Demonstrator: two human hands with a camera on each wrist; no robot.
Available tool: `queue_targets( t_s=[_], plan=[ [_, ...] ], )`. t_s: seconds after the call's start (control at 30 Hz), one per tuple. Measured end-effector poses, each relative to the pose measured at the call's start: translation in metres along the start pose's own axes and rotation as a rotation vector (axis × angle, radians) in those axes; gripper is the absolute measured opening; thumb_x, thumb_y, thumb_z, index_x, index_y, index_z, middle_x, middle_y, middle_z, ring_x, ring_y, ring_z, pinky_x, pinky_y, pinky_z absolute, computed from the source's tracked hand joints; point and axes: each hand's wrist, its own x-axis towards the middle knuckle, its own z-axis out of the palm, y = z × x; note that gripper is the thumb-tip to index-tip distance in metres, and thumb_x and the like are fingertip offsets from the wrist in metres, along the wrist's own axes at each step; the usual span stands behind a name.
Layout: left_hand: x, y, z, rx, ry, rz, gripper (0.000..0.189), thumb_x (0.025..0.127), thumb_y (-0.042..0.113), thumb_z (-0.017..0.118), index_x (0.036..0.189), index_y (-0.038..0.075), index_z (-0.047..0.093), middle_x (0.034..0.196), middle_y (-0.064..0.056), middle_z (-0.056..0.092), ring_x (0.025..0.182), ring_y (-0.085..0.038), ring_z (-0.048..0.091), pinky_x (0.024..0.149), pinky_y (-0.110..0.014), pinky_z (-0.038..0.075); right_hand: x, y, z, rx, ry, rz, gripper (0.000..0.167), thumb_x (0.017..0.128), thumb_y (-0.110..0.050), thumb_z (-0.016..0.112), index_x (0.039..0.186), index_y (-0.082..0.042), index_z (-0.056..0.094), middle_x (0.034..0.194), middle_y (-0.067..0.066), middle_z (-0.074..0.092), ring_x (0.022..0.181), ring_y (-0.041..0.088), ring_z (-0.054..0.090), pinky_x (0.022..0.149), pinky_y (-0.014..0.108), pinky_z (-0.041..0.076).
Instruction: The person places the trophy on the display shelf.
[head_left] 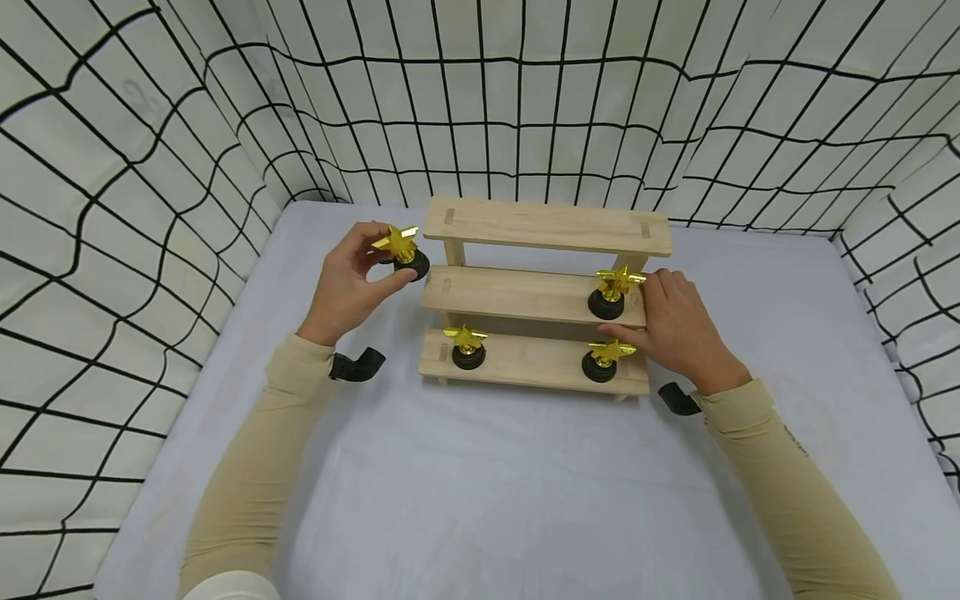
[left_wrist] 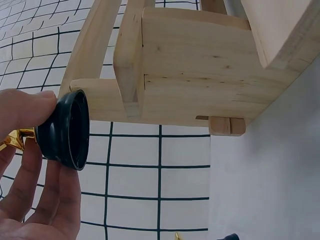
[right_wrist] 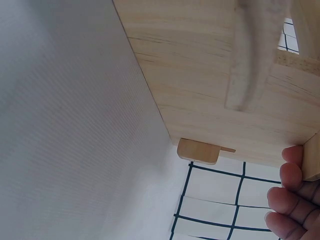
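My left hand (head_left: 348, 279) pinches a small gold star trophy (head_left: 397, 243) by its round black base (left_wrist: 62, 130), just left of the shelf. In the left wrist view the base's hollow underside faces the shelf, and the hand hides part of the star. My right hand (head_left: 678, 329) grips the right end of the middle board of a three-tier wooden shelf (head_left: 517, 293), thumb below and fingers behind. Beside that hand, one star trophy (head_left: 609, 293) stands on the middle board. The lowest board bears a trophy (head_left: 468, 348) at left and another trophy (head_left: 602, 360) at right.
The shelf stands on a white-covered table (head_left: 487, 483). Walls of black grid mesh over white (head_left: 517, 108) surround the table at the back and sides. Low in the left wrist view, a black piece (left_wrist: 230, 237) and a gold tip show partly. Black wrist mounts (head_left: 358, 365) stick out inward.
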Motion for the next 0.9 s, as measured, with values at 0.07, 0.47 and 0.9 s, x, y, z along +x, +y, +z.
queue_targets(
  t_s=[0.07, 0.47, 0.9],
  plan=[
    [-0.001, 0.001, 0.002, -0.012, -0.011, 0.006, 0.050, 0.084, -0.009, 0.079, 0.127, -0.008, 0.054, 0.122, 0.014, 0.055, 0.115, -0.004, 0.059, 0.102, -0.011, 0.051, 0.000, 0.001, 0.000, 0.005, 0.001, 0.002, 0.101, 0.085, -0.094, 0.027, 0.095, 0.004, 0.049, 0.084, 0.019, 0.051, 0.075, 0.034, 0.045, 0.066, 0.042, 0.036],
    [-0.006, 0.001, 0.016, -0.018, -0.094, 0.050, 0.053, 0.082, -0.011, 0.080, 0.128, -0.008, 0.055, 0.124, 0.004, 0.058, 0.115, -0.002, 0.060, 0.102, -0.012, 0.052, 0.000, 0.002, 0.002, 0.020, 0.022, -0.007, 0.101, 0.085, -0.094, 0.029, 0.097, 0.004, 0.050, 0.085, 0.020, 0.052, 0.076, 0.035, 0.046, 0.067, 0.043, 0.036],
    [-0.003, 0.008, 0.031, 0.004, -0.183, 0.071, 0.055, 0.082, -0.007, 0.082, 0.130, -0.006, 0.055, 0.128, -0.018, 0.062, 0.112, 0.003, 0.061, 0.104, -0.014, 0.053, 0.000, 0.003, 0.003, 0.015, 0.051, -0.024, 0.099, 0.086, -0.093, 0.030, 0.093, 0.004, 0.048, 0.082, 0.020, 0.050, 0.074, 0.035, 0.046, 0.066, 0.043, 0.036]
  ],
)
